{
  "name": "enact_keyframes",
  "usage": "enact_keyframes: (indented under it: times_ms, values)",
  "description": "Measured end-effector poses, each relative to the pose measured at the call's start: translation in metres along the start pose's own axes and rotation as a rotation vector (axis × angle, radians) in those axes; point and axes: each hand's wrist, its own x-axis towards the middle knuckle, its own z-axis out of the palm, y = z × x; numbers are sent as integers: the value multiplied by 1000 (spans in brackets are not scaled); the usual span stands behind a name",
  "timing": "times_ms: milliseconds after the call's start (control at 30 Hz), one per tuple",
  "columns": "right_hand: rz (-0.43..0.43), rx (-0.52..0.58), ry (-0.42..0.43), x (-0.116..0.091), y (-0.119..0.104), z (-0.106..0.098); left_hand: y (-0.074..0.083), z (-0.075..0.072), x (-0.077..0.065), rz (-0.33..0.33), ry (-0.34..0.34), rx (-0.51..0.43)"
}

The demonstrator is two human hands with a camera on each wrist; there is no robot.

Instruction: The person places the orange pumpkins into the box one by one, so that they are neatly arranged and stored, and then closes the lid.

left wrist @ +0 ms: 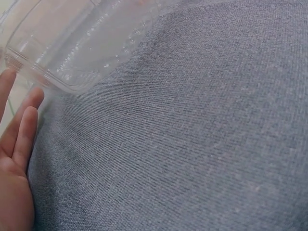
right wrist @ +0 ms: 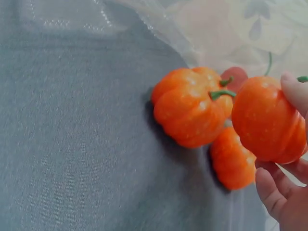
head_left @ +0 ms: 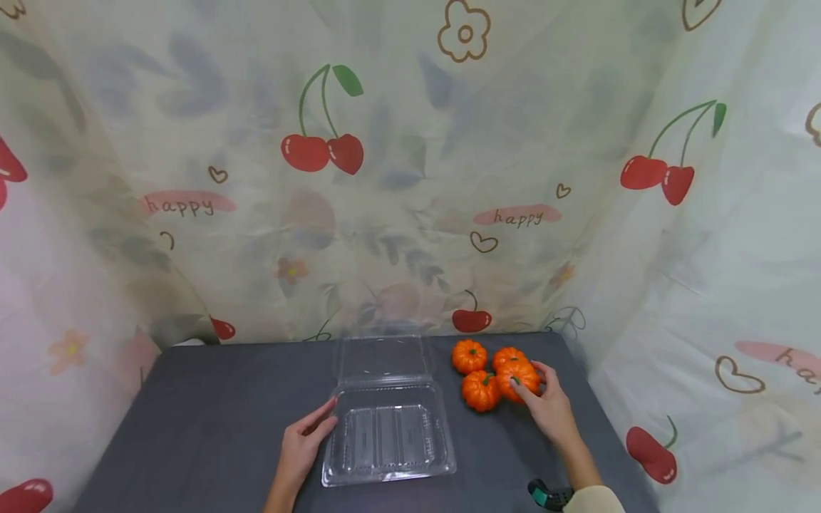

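A small orange pumpkin (head_left: 517, 380) with a green stem is gripped between the thumb and fingers of my right hand (head_left: 553, 410). In the right wrist view the held pumpkin (right wrist: 269, 120) appears raised, with other pumpkins (right wrist: 190, 108) behind it on the cloth. Three more pumpkins (head_left: 481, 390) lie grouped around it in the head view. My left hand (head_left: 303, 445) is at the left side of a clear plastic clamshell box (head_left: 388, 470), fingertips touching its edge. Its fingers (left wrist: 25, 137) look fairly straight in the left wrist view. The box's lid (head_left: 385, 356) is folded back.
Dark grey cloth (head_left: 212, 413) covers the table. A curtain (head_left: 398, 235) printed with cherries and flowers hangs behind and at both sides. By my right forearm is a black and green strap-like object (head_left: 548, 494). Something white (head_left: 189, 343) shows at the back left edge.
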Motion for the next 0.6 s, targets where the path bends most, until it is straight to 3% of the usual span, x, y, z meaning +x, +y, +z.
enact_keyframes:
  times_ms: [267,600]
  values:
    - [-99,-35,-52,2,-16,3,-1,1,1,15,10,1]
    - [-230,-84,-31,1,-33,10,-4,2,2,33,21,-17]
